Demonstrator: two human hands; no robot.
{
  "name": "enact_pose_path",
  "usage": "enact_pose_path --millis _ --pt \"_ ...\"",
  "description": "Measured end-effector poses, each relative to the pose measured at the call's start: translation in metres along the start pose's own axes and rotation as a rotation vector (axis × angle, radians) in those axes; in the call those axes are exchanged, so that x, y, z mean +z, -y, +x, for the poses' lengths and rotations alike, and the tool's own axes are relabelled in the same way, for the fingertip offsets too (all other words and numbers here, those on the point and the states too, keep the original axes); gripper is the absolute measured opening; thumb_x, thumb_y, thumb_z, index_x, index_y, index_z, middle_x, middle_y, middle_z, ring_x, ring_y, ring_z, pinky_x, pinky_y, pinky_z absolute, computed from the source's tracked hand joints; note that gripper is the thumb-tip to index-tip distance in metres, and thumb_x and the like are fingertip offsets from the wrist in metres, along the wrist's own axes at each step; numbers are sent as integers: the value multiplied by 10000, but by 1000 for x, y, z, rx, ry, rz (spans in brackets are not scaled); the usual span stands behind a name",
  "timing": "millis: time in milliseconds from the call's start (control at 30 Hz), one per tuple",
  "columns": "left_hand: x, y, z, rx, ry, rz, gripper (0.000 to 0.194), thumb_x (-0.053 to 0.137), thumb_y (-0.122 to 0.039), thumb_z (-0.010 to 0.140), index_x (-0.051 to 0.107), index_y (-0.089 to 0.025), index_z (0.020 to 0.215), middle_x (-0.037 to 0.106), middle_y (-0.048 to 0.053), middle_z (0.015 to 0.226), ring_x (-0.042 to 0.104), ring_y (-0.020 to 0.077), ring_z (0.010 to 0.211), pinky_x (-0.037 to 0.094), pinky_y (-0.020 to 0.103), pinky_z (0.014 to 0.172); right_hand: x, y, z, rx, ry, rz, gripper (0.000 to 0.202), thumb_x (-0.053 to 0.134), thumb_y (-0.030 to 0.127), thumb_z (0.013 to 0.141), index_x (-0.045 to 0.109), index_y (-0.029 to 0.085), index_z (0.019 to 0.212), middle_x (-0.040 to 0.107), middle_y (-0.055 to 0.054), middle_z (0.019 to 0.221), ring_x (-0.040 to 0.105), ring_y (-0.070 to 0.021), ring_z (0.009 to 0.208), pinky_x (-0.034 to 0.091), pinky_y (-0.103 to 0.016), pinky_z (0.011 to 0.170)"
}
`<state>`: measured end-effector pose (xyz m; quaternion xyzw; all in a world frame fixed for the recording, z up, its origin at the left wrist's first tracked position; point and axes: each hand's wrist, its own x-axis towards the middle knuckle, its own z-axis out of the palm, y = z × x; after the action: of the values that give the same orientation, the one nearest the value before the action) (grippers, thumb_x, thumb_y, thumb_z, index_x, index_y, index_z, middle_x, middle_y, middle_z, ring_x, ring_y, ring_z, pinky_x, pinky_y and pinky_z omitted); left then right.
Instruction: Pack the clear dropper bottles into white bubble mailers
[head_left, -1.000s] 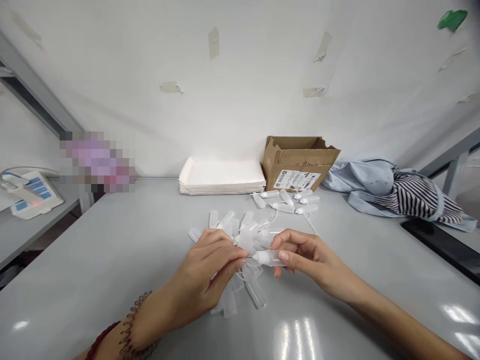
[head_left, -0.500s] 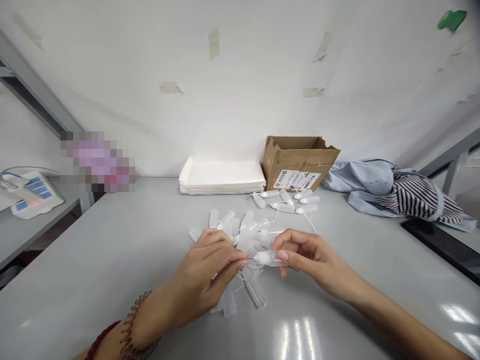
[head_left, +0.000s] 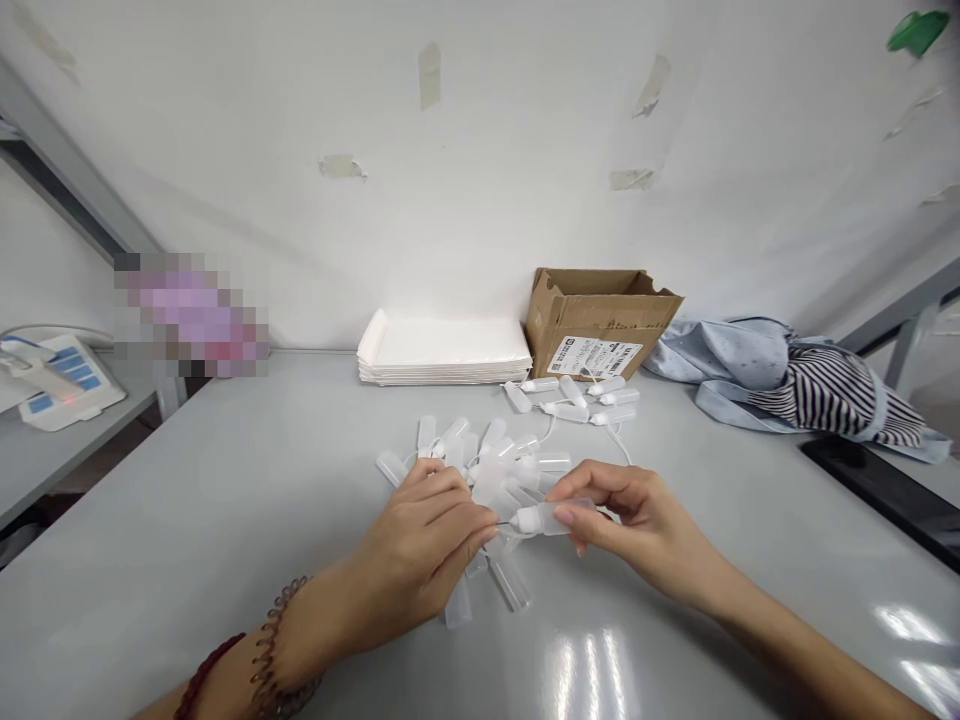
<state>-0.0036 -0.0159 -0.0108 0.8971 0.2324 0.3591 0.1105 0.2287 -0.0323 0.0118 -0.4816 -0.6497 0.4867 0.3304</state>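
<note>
Between the thumb and fingers of my right hand (head_left: 611, 508) is a small translucent squeeze bottle (head_left: 555, 517), lying sideways with its white nozzle pointing left. A thin dark needle runs from the nozzle to the fingertips of my left hand (head_left: 442, 530), which are pinched together. Whatever they pinch at the needle's end is hidden. A pale strap curves below the nozzle toward the left fingers. Around and behind both hands lies a pile of similar clear bottles (head_left: 510, 580), some partly covered by the left hand.
Farther back, several capped bottles (head_left: 619, 397) lie before an open cardboard box (head_left: 544, 320). Left of the box sits a stack of white padded envelopes (head_left: 442, 350). A blue and striped cloth (head_left: 720, 350) and a black phone-like slab (head_left: 885, 495) are on the right.
The bottle and my right hand have shifted slightly right. Both hands keep their grips, with the needle still between them. The view has tilted slightly.
</note>
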Motion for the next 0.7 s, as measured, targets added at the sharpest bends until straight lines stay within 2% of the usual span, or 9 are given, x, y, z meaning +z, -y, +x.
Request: enact_pose_path --millis 467,700 --pt "4 0 2 41 1 20 172 448 -39 889 583 -144 879 525 5 625 436 142 637 368 304 645 5 -8 0 -13 13 -22 241 604 414 839 656 185 786 624 0 561 529 -133 562 340 -265 542" --pt "6 -1 2 13 -28 -19 173 449 -50 895 590 -149 889 542 5 638 457 140 646 396 309 661 6 -7 1 -18 18 18 234 608 409 843 652 187 785 628 2 562 545 -135 567 352 -269 552"
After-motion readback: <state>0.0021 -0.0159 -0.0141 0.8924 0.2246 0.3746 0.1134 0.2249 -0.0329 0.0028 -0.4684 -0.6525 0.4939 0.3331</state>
